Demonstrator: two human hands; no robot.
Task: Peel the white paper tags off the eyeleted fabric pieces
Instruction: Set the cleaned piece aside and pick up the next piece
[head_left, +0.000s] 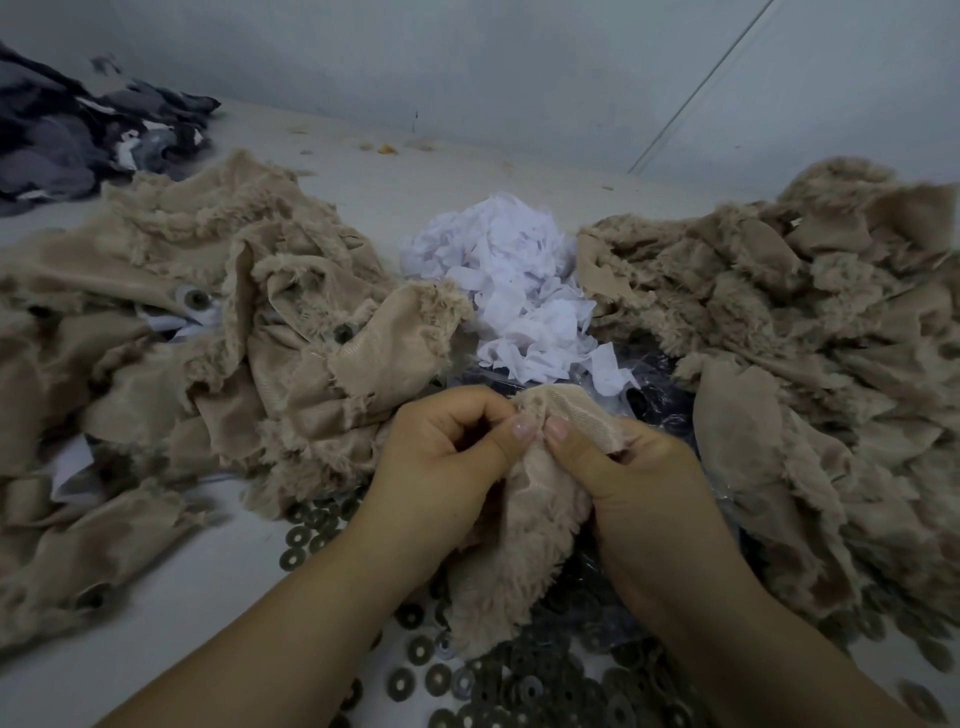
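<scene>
In the head view the left hand (447, 441) and the right hand (618, 467) both pinch with curled fingers the beige fleece piece (519, 540) above the metal washers (415, 649), where no tag shows, so I judge it better to turn it before peeling.

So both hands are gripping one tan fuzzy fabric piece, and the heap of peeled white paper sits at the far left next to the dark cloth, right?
Not quite. The white paper heap sits in the middle, between the two tan fabric piles, not beside the dark cloth. The head view shows it. Both the left hand and right hand do grip one tan fabric piece.
</scene>
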